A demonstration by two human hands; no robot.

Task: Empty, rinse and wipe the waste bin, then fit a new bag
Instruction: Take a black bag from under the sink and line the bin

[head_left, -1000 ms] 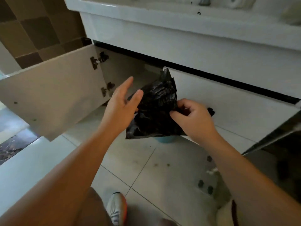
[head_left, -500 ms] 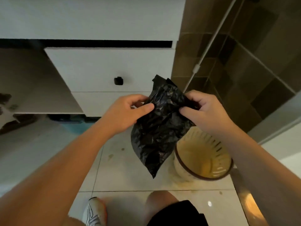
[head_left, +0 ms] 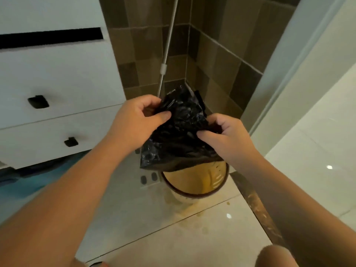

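A crumpled black plastic bag hangs in the air between both hands, still folded flat. My left hand pinches its upper left edge with thumb and fingers. My right hand pinches its right edge. Directly below the bag stands the cream waste bin with a brown rim and slotted walls; it is upright on the floor, no bag in it, and its far half is hidden by the bag.
White vanity drawers with black handles stand at left. A thin metal pole leans in the tiled corner behind the bin. A white door or panel rises at right. The floor tiles near the bin show wet spots.
The view has swung right from the open cabinet to the bin. Both hands carried the bag over the bin, and the left hand, open a second ago, now pinches the bag.
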